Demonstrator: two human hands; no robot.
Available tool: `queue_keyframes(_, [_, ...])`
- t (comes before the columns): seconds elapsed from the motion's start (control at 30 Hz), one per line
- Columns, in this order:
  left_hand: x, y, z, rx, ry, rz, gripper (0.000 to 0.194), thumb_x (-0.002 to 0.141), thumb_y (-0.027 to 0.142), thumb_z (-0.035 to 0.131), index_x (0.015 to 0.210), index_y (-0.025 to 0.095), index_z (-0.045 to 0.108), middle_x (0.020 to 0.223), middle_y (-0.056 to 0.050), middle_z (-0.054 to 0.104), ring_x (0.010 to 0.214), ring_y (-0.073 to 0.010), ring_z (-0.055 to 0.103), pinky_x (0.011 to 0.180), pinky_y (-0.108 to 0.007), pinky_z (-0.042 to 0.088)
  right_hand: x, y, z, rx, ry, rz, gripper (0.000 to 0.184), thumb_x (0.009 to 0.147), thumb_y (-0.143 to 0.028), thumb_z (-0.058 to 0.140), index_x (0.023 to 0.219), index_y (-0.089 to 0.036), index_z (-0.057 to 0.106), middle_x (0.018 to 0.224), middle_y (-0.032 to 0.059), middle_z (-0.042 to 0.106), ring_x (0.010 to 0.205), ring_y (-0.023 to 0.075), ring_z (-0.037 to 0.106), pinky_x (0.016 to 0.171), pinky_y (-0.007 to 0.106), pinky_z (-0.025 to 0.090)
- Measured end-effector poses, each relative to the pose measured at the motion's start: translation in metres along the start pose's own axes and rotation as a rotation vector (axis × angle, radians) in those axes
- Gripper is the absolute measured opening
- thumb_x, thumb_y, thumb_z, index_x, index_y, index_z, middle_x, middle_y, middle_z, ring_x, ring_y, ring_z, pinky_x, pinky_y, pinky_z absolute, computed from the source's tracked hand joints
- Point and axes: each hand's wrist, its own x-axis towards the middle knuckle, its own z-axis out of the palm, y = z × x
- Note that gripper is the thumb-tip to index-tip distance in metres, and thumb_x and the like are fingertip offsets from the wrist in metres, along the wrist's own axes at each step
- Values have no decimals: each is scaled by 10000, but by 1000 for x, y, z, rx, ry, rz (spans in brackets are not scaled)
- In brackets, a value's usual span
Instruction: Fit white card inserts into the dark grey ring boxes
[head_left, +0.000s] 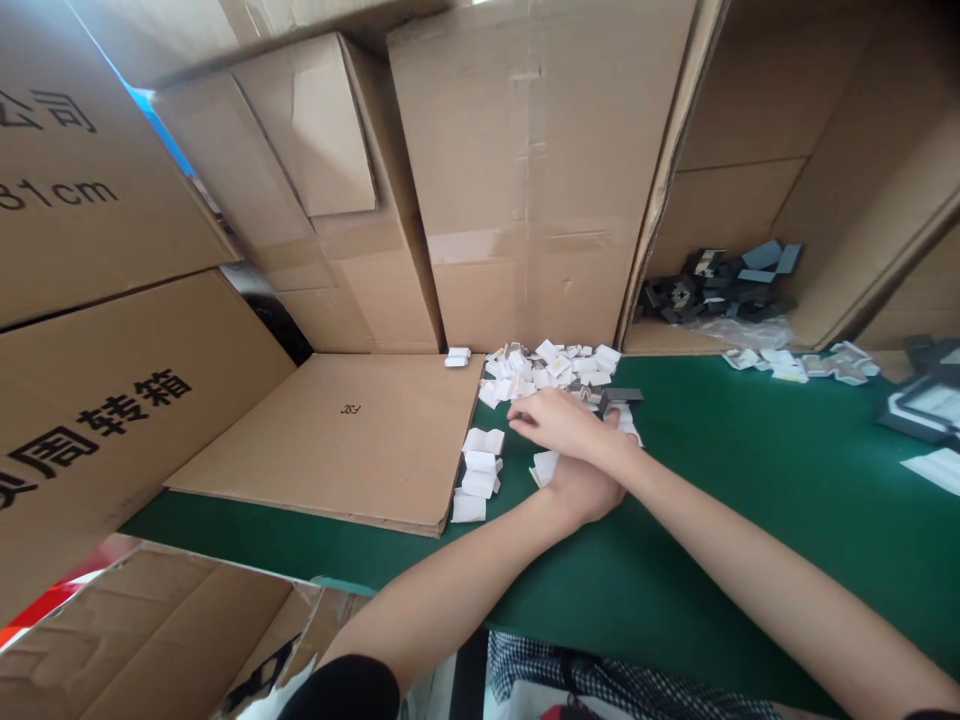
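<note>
On the table (735, 440) before cardboard boxes (540, 160), one dark piece (622, 396) and heaped white pieces (555, 364) are partly blocked by the half-curled right hand (559, 417), crossed over the left hand (589, 492), fingers hidden; neither's hold can be told.

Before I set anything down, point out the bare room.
Bare: the green table between the right forearm and the back-right white pieces; most of the flat cardboard left of the white column. Crowded: around the left hand, right hand and central white heap.
</note>
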Motion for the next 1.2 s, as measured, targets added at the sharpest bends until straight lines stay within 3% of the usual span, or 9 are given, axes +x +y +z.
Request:
queue_keyframes(0.13, [1,-3,0,-21,-8,64,312,893,285,382,1149,166,513,1419,-138,381,1115,-287,526,956,-451,428,22,3,7,62,108,-37,248,864,-238,451,938,-228,687,821,17,692,721,138,597,655,234,398])
queue_keyframes(0.27, [3,-6,4,-37,-2,118,428,894,290,385,1283,123,446,1405,-143,422,1295,-275,385,1081,-443,305,34,36,11,-40,314,197,317,873,-189,394,1058,-125,645,1056,139,648,1022,242,521,879,347,360])
queue_keyframes(0.4, [2,-7,7,4,-21,158,497,918,305,329,1372,104,358,1446,-132,381,1373,-260,276,1107,-453,250,30,57,25,-89,313,317,288,797,-109,453,996,-66,657,1095,211,609,1099,304,465,925,427,321])
queue_keyframes(0.53, [1,-7,7,38,-5,143,500,916,333,343,1375,136,358,1458,-129,360,1374,-260,270,1099,-448,247,32,58,30,25,330,310,264,771,-85,467,932,-100,675,1027,170,652,1040,287,531,917,438,356])
queue_keyframes(0.7, [1,-3,2,96,-22,115,426,920,334,325,1239,102,485,1246,-162,533,1146,-296,477,900,-418,416,20,60,12,324,364,273,267,842,-243,474,1011,-125,645,950,90,699,855,187,635,761,318,501])
queue_keyframes(0.83, [2,-1,-3,92,17,93,379,896,327,377,1204,129,476,1266,-158,475,1026,-272,506,824,-404,436,-27,66,-9,1067,438,281,306,706,-319,699,955,-146,657,875,63,700,797,186,650,681,305,547])
queue_keyframes(0.97, [3,-3,-4,39,53,79,319,870,303,430,1144,151,487,1253,-147,443,998,-262,500,819,-407,447,-75,75,-16,1486,649,394,312,640,-253,773,933,-220,670,897,16,701,778,130,643,671,232,545])
queue_keyframes(1.1, [5,-5,-5,-80,95,91,248,867,330,463,1048,169,516,1163,-124,449,962,-236,499,815,-382,468,-92,90,-11,1591,744,525,304,622,-220,781,906,-231,675,836,7,701,744,117,640,644,208,543])
queue_keyframes(1.2, [7,-7,-9,-212,167,35,222,869,319,463,1032,175,508,1074,-102,448,932,-208,500,803,-356,484,-92,94,-11,1507,729,502,326,635,-234,773,945,-239,671,845,7,693,779,128,634,649,221,546])
